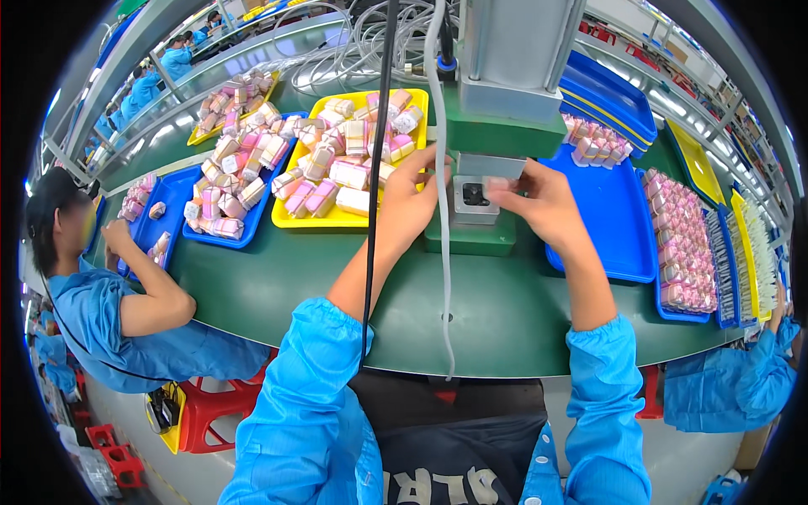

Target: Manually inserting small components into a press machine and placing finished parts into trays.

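Note:
In front of me a bench press with a grey metal body (509, 50) and green plates stands over a small metal fixture (476, 200) with a dark recess. My right hand (543, 204) comes in from the right of the fixture. Its thumb and fingers pinch a small pinkish block (502, 187), blurred, at the recess's right edge. On the press's left side is my left hand (410, 202), its fingers reaching toward the fixture and apart, with nothing visible in them. A grey cable (443, 278) partly covers its fingertips.
Left of the press, a yellow tray (290, 220) and a blue tray (220, 241) hold pink-and-white wrapped blocks. To the right lie a blue tray (602, 244) and rows of blocks (677, 236). A black cable (376, 194) hangs before me. A co-worker (109, 295) sits left.

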Demonstrator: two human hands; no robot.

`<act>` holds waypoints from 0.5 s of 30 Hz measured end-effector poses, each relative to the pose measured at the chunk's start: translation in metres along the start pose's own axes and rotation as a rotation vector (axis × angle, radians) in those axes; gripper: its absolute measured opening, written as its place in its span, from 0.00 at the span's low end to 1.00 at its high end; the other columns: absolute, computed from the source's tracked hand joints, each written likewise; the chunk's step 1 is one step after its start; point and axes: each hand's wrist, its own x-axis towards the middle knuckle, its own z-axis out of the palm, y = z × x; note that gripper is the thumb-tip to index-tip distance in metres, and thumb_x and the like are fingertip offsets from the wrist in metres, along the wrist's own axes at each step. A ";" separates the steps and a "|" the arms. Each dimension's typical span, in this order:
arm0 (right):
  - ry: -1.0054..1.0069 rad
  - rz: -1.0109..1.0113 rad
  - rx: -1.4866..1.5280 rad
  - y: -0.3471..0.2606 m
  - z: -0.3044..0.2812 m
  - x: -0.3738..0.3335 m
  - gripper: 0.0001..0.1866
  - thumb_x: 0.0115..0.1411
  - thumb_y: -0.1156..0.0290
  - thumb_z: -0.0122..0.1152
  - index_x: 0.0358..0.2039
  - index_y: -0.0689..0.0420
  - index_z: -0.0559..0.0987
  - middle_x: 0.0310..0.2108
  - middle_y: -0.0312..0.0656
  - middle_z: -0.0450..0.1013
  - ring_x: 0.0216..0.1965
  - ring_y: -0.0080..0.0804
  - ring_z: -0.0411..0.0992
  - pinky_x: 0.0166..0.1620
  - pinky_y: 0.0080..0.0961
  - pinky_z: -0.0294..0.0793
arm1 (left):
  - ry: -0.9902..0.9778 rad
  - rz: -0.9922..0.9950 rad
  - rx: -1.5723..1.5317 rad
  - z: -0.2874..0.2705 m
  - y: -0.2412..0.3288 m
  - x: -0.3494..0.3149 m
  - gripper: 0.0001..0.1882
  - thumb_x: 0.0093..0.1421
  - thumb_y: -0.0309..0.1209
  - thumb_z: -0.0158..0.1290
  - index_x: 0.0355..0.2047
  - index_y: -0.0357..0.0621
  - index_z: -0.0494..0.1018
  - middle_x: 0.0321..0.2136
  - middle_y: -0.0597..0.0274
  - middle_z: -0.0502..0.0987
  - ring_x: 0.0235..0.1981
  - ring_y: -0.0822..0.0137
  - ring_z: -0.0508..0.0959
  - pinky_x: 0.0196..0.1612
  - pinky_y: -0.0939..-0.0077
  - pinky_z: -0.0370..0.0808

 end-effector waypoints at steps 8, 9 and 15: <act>0.054 0.046 -0.211 -0.015 0.024 0.000 0.20 0.52 0.63 0.73 0.41 0.63 0.81 0.30 0.43 0.76 0.32 0.29 0.71 0.39 0.27 0.73 | -0.190 -0.007 -0.028 0.000 0.014 -0.005 0.19 0.64 0.36 0.57 0.49 0.34 0.75 0.43 0.58 0.74 0.40 0.70 0.75 0.42 0.77 0.72; 0.072 -0.017 -0.200 -0.009 0.026 0.000 0.21 0.52 0.62 0.73 0.42 0.62 0.81 0.32 0.44 0.76 0.32 0.30 0.72 0.39 0.28 0.73 | -0.189 -0.040 0.025 -0.001 0.015 -0.005 0.19 0.62 0.37 0.59 0.47 0.36 0.77 0.43 0.56 0.76 0.43 0.66 0.76 0.46 0.73 0.73; 0.044 -0.101 -0.258 0.009 0.024 -0.007 0.23 0.54 0.58 0.71 0.46 0.59 0.81 0.46 0.50 0.73 0.46 0.40 0.71 0.49 0.35 0.70 | -0.101 0.132 0.237 0.004 0.008 -0.009 0.19 0.57 0.37 0.62 0.46 0.40 0.80 0.45 0.58 0.77 0.38 0.68 0.74 0.44 0.74 0.71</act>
